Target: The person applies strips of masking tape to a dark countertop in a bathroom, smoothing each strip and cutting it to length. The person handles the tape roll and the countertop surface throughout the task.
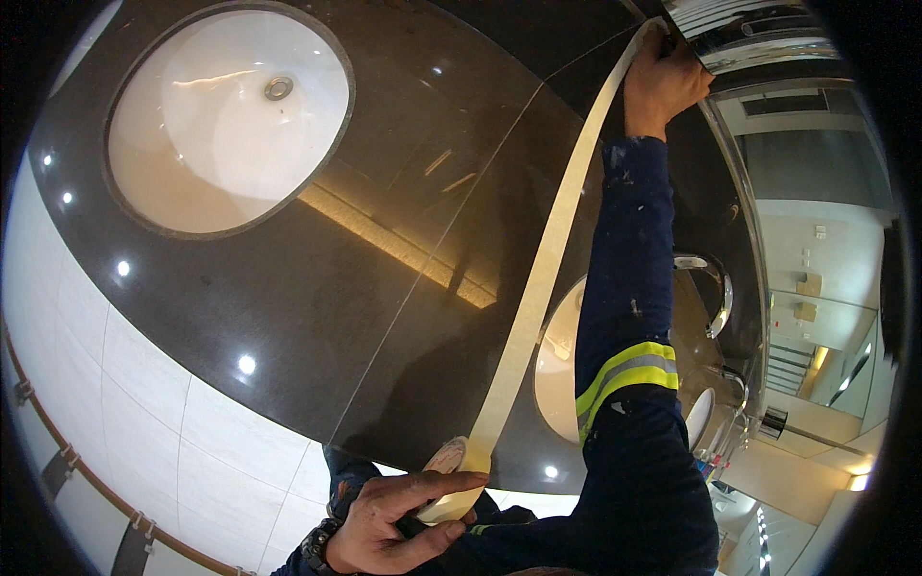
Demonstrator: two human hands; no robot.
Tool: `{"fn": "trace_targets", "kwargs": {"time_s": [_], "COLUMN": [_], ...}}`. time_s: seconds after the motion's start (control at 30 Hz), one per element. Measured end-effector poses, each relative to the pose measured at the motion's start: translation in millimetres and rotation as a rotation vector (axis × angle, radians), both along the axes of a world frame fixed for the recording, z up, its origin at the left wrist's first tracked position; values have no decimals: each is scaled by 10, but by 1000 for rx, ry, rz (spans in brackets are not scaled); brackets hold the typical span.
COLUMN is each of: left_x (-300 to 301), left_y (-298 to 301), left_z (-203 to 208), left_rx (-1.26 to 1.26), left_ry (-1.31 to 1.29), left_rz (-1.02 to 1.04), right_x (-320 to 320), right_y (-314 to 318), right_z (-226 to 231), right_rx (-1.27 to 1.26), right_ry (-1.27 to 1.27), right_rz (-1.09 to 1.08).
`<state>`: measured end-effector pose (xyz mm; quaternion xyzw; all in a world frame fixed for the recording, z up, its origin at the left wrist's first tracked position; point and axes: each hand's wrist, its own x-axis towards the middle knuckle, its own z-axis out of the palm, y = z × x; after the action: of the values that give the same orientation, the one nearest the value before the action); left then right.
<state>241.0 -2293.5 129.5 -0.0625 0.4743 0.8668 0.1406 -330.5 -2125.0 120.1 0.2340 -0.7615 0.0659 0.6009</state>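
A roll of cream masking tape [448, 457] is in my left hand [396, 518], at the near edge of a dark stone counter [384, 317]. Its fingers and thumb close around the roll. From there a long strip of tape [547, 254] runs taut across the counter to the far upper right. My right hand [663, 84] is at the strip's far end, beside the mirror's edge, with its fingers curled onto the tape. The fingertips are partly hidden there. My right sleeve passes over part of a second basin.
A white oval basin [230, 125] is sunk into the counter at left. The second basin [559, 365] sits right of the strip. Chrome faucets [718, 298] stand along the mirror [816, 240]. White tiled floor [144, 384] shows at lower left.
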Motion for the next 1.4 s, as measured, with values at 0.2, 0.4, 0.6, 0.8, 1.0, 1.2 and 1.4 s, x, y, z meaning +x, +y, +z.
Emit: {"fn": "trace_targets", "kwargs": {"time_s": [0.2,0.4,0.6,0.8,1.0,1.2,1.4], "left_x": [36,81,103,60,-19,-163,-522], "left_y": [-30,-58,-80,-73,1,18,-17], "left_z": [47,41,81,66,112,274,610], "left_rx": [5,-37,-2,8,-42,-135,-362], "left_ry": [-16,3,-11,7,37,25,12], "left_rz": [-13,-16,39,69,50,-90,-174], "right_x": [27,96,363,408,330,651,2177], "right_y": [-51,-66,45,103,104,156,402], "right_z": [31,62,-17,14,-6,103,-419], "right_rx": [-14,-37,-109,57,79,102,-508], "right_ry": [-38,44,-261,-199,-204,-313,-986], "right_rz": [55,129,233,184,136,90,420]}}
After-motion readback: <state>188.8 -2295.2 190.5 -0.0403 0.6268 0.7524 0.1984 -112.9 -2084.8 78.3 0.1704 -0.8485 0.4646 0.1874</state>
